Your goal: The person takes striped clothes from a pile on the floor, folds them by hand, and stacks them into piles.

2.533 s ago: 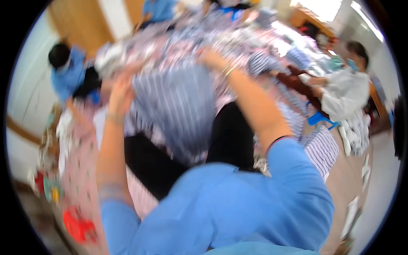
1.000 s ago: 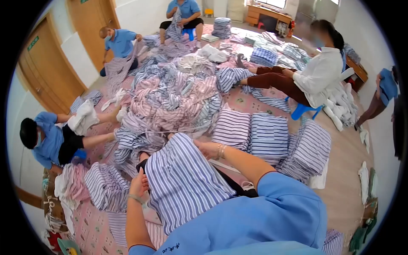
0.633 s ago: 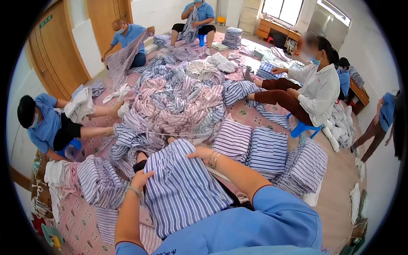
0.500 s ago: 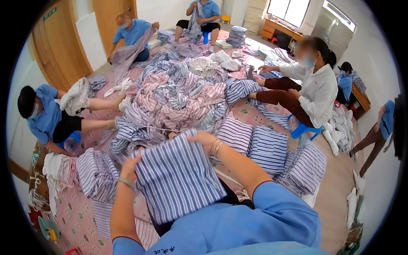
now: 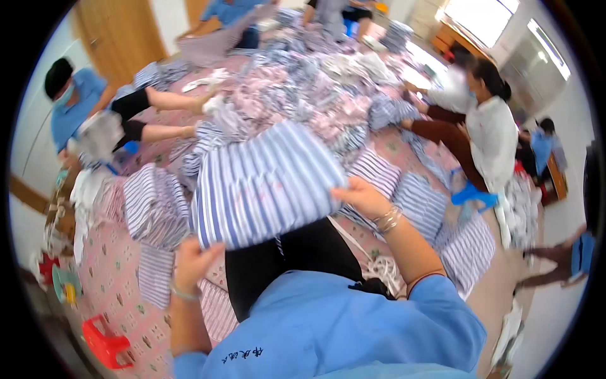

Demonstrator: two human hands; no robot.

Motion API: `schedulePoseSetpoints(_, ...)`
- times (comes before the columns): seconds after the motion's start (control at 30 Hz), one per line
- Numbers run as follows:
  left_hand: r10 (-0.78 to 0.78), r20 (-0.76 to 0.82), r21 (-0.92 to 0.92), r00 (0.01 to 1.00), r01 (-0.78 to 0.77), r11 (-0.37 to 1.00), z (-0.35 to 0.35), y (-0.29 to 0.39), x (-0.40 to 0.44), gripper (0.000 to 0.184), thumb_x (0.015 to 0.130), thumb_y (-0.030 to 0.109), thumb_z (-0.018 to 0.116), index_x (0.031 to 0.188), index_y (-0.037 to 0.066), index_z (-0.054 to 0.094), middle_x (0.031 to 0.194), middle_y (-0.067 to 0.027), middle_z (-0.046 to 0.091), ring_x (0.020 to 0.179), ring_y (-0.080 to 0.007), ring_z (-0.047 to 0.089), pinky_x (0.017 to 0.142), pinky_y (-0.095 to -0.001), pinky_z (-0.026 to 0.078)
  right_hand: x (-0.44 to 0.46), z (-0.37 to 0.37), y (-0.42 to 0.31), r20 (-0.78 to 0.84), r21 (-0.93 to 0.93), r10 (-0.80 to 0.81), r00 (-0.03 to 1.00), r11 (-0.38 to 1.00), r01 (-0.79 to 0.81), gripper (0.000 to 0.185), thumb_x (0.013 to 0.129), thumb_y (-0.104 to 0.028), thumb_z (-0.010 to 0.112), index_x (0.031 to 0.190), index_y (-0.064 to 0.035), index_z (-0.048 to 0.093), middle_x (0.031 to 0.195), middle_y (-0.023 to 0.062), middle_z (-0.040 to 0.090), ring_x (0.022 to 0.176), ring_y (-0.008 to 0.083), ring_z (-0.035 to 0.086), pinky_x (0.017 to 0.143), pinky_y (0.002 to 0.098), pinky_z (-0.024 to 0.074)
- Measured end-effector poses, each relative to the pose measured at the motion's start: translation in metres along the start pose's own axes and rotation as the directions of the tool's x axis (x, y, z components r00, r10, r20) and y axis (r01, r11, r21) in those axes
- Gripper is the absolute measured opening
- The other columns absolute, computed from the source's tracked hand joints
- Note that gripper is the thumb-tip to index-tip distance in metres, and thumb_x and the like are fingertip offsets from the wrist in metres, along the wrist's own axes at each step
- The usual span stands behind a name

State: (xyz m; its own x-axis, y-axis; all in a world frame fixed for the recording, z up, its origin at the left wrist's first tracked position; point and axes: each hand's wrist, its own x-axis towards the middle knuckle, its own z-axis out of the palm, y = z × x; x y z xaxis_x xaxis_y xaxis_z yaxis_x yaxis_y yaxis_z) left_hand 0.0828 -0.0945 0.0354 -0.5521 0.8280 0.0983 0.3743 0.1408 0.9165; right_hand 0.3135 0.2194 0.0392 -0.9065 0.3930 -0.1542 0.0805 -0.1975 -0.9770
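Observation:
A folded blue-and-white striped cloth (image 5: 262, 189) is held up in front of me, over my lap and slightly blurred. My left hand (image 5: 197, 262) pinches its near left corner, thumb on top. At the right edge, my right hand (image 5: 366, 197) grips it with the thumb above and the other fingers partly hidden. Whether it is a garment I cannot tell. To the left stands a stack of folded striped cloths (image 5: 156, 205). Further folded striped bundles (image 5: 413, 201) lie to the right, beyond my right hand.
A large heap of loose striped and white cloths (image 5: 303, 82) covers the middle of the patterned pink floor sheet (image 5: 113, 284). A seated person (image 5: 492, 126) is at the right, another person (image 5: 79, 107) at the left. A red stool (image 5: 106, 341) stands at lower left.
Both hands have turned the striped cloth and carried it forward, away from my body. My left hand is lower, my right hand farther right. The view has shifted, bringing the red stool more into sight.

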Motion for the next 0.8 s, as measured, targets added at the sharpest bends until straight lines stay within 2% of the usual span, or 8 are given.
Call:
schedulePoseSetpoints(0.07,-0.124,0.027,-0.025,0.992,0.124,0.992,0.036,-0.044,-0.037,0.014,0.078,0.011,0.067,0.077,-0.002,0.063,0.066,0.0016,0.057,0.060,-0.0060,0.048,0.052,-0.0247,0.038,-0.019,-0.005,0.044,0.004,-0.370,0.275,0.961,0.894,-0.254,0.037,0.083,-0.031,0.066,0.104,-0.0002,0.064,0.091,0.0029,0.064,0.082,0.0094,0.055,0.075,0.0247,0.0441)
schedulePoseSetpoints(0.1,-0.270,0.061,-0.299,0.961,0.275,0.914,0.058,-0.069,-0.052,0.011,0.080,0.009,0.065,0.080,-0.001,0.063,0.069,0.0010,0.056,0.064,-0.0053,0.047,0.056,-0.0242,0.038,-0.028,0.001,0.084,0.057,-0.105,0.169,0.984,0.981,-0.163,0.036,0.082,-0.034,0.067,0.097,-0.0014,0.065,0.087,0.0041,0.063,0.081,0.0119,0.054,0.076,0.0286,0.0431)
schedulePoseSetpoints(0.13,-0.326,0.144,-0.279,0.934,0.355,0.892,0.061,-0.098,-0.065,0.011,0.080,0.009,0.065,0.080,-0.001,0.063,0.069,0.0010,0.056,0.064,-0.0053,0.047,0.056,-0.0242,0.038,-0.026,-0.021,0.142,0.117,-0.384,0.125,0.985,0.920,-0.071,0.033,0.081,-0.035,0.067,0.090,-0.0029,0.065,0.084,0.0025,0.062,0.077,0.0137,0.053,0.075,0.0301,0.0423)
schedulePoseSetpoints(0.3,-0.457,0.052,-0.137,0.888,0.460,0.877,0.046,-0.111,-0.056,0.023,0.092,0.022,0.051,0.087,0.001,0.058,0.071,0.0056,0.048,0.063,-0.0039,0.041,0.057,-0.0222,0.035,-0.010,-0.031,0.124,0.017,0.058,0.511,0.860,0.858,-0.511,0.026,0.087,-0.026,0.060,0.102,-0.0054,0.060,0.085,-0.0011,0.062,0.071,0.0060,0.055,0.063,0.0231,0.0439)
schedulePoseSetpoints(0.47,-0.551,0.041,-0.305,0.833,0.536,0.787,0.043,-0.124,0.021,0.029,0.091,0.035,0.053,0.094,0.006,0.059,0.062,0.0065,0.047,0.050,-0.0032,0.040,0.045,-0.0195,0.031,0.036,-0.033,0.118,-0.027,0.210,0.483,0.875,0.859,-0.467,0.040,0.087,-0.040,0.057,0.112,-0.0082,0.054,0.095,0.0033,0.061,0.077,0.0111,0.058,0.063,0.0241,0.0464)
schedulePoseSetpoints(0.63,-0.379,-0.244,-0.251,0.893,0.319,0.914,0.057,-0.166,0.089,0.055,0.081,0.029,0.068,0.120,-0.003,0.046,0.085,-0.0030,0.055,0.066,-0.0096,0.050,0.060,-0.0235,0.043,0.117,-0.037,0.138,-0.268,-0.286,0.113,0.957,0.939,-0.190,0.096,0.070,-0.047,0.073,0.135,0.0035,0.024,0.135,0.0243,0.036,0.126,0.0337,0.037,0.103,0.0378,0.0319)
schedulePoseSetpoints(0.73,-0.324,-0.272,0.004,0.906,0.338,0.941,0.060,-0.165,0.099,0.056,0.076,0.023,0.072,0.118,-0.003,0.047,0.100,-0.0136,0.060,0.087,-0.0170,0.058,0.076,-0.0290,0.047,0.115,-0.019,0.128,-0.219,-0.576,-0.168,0.961,0.818,0.012,0.091,0.068,-0.043,0.074,0.137,-0.0054,0.027,0.134,0.0268,0.035,0.123,0.0363,0.040,0.099,0.0377,0.0360)
schedulePoseSetpoints(0.8,-0.211,-0.214,0.138,0.954,0.244,0.960,0.060,-0.162,0.099,0.052,0.075,0.020,0.073,0.115,-0.005,0.050,0.100,-0.0140,0.061,0.086,-0.0177,0.058,0.076,-0.0305,0.047,0.108,-0.009,0.107,-0.260,-0.829,-0.011,0.966,0.516,-0.218,0.083,0.070,-0.043,0.071,0.135,-0.0095,0.033,0.127,0.0231,0.041,0.121,0.0370,0.040,0.100,0.0425,0.0329)
